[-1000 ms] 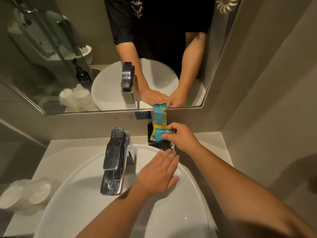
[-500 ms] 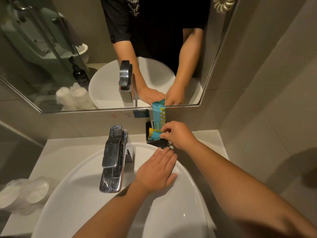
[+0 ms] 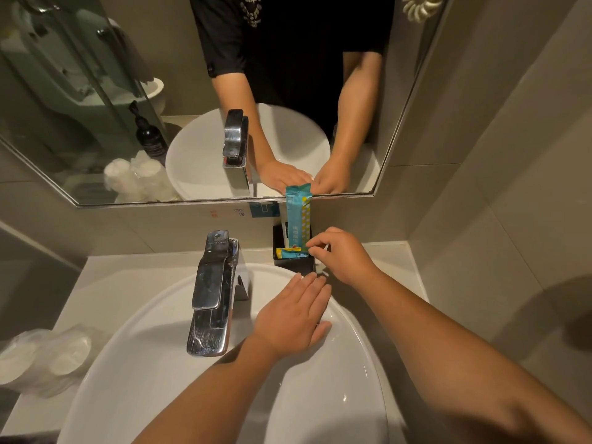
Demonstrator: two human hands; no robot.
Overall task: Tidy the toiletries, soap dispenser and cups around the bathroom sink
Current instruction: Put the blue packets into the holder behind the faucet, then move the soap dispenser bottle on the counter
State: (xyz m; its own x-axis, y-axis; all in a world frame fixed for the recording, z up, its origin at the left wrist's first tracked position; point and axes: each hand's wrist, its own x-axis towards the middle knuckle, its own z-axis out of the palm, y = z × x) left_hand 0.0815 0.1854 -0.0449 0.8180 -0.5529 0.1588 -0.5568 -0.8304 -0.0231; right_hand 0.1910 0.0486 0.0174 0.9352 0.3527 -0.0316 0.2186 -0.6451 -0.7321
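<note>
A small black square holder stands on the pale countertop against the back wall, just behind the rim of the white oval ceramic basin and to the right of the chrome block-shaped tap. A tall teal sachet with a yellow dotted edge stands upright in the holder, its top reaching the lower edge of the wall mirror. A smaller teal and yellow packet lies low across the holder's mouth. The right hand hovers at the holder's right side with its fingers curled, thumb and forefinger pinching at the end of the small packet where it meets the tall sachet; which of the two it actually grips cannot be told. The left hand rests flat on the back rim of the basin, fingers straight and together, their tips just short of the holder's front. At the far left of the countertop lie plastic-wrapped white paper cups, tipped on their sides. A dark pump-top soap dispenser appears only as a reflection in the mirror, beside the reflected cups.
</note>
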